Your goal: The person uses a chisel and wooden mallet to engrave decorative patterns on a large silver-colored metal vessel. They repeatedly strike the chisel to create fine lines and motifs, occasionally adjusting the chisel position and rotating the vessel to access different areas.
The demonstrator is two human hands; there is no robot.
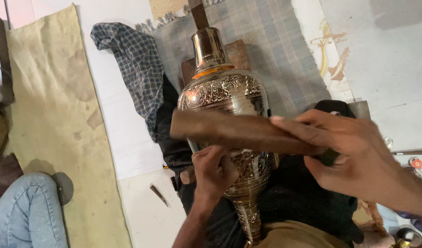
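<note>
In the head view, a tall engraved brass vase [225, 96] is lying on its side across the person's lap, on a black cloth [307, 193], with its neck pointing away toward a grey striped mat [284, 55]. The left hand [214, 171] is resting on the belly of the vase; its fingers [210, 158] are clenched, it seems around a small tool, but I cannot tell exactly what it is. The right hand [344, 151] is grasping a flat wooden mallet [238, 132], which is blurred and crossing above the vase. In my judgement, to do this well the left hand should be keeping the vase steady and the strikes should be staying light, so the fine pattern is not getting dented. A checked cloth [133, 59] is lying near the shoulder of the vase, and a small chisel [159, 195] is lying on the floor apart from it.
</note>
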